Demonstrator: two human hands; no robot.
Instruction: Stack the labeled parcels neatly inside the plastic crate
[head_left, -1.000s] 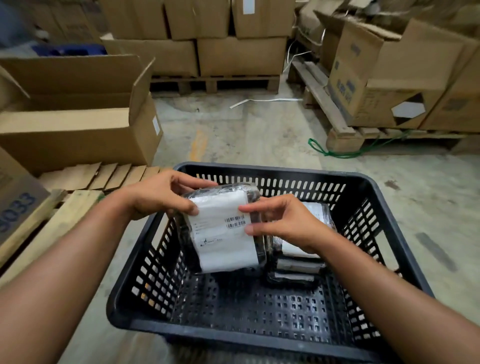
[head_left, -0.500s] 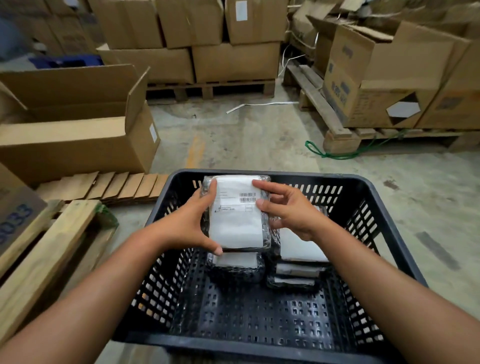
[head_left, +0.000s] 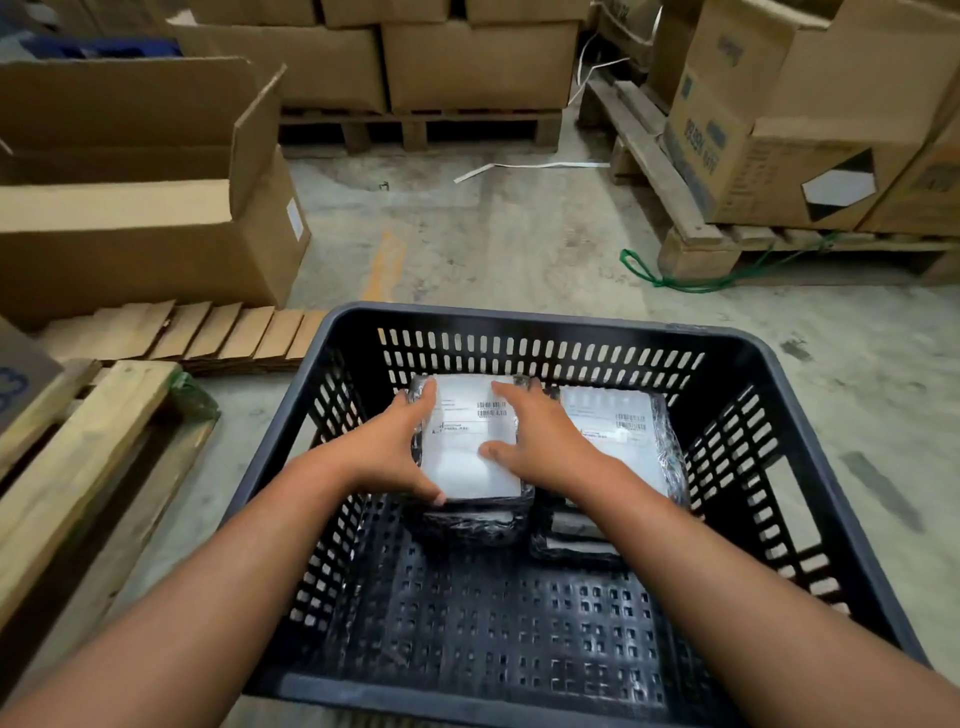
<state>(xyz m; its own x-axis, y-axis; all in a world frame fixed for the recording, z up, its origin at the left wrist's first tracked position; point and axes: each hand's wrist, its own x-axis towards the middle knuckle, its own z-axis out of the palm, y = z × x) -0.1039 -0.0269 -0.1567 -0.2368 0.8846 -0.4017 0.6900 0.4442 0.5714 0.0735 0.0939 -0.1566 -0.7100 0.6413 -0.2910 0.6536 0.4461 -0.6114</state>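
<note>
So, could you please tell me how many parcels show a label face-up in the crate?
2: the left parcel, touched by the left hand and right hand; the right parcel beside it. Lower parcels may hide more.

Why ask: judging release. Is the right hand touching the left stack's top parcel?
Touching. Head view shows the right hand resting on the top parcel, across its label.

Parcel labels (head_left: 470, 457) carry barcodes; their print is unreadably small.
</note>
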